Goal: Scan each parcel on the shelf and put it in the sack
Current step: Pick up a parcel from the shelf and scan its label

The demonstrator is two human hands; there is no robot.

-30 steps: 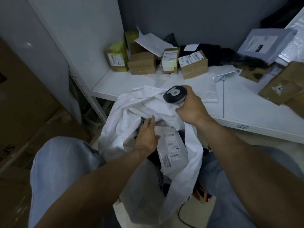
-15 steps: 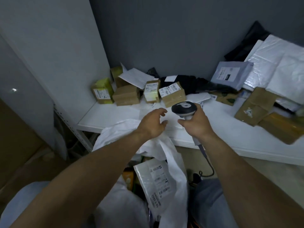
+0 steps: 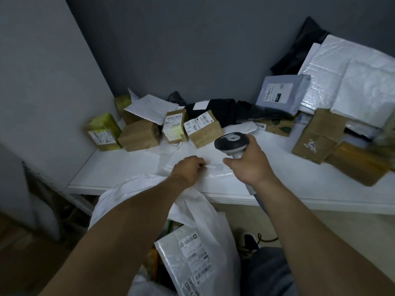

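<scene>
A flat white plastic mailer (image 3: 215,168) lies on the white shelf (image 3: 119,167) near its front edge. My left hand (image 3: 188,169) pinches this mailer with curled fingers. My right hand (image 3: 249,165) grips a grey and white barcode scanner (image 3: 232,143), its head just above the mailer. Below the shelf the white sack (image 3: 205,223) hangs open, and a white labelled mailer (image 3: 190,259) lies inside it. Several small brown boxes (image 3: 203,129) stand at the back left of the shelf.
Black bags (image 3: 226,112), a grey mailer (image 3: 280,92) and large white padded envelopes (image 3: 352,75) pile against the grey wall. Brown parcels (image 3: 318,135) lie at the right. The scanner's cable (image 3: 267,238) hangs to the floor. A white panel (image 3: 49,77) closes the left side.
My left hand left the sack, rose to the shelf and took hold of the flat white mailer. The scanner hand moved forward over the shelf. My view lifted toward the wall.
</scene>
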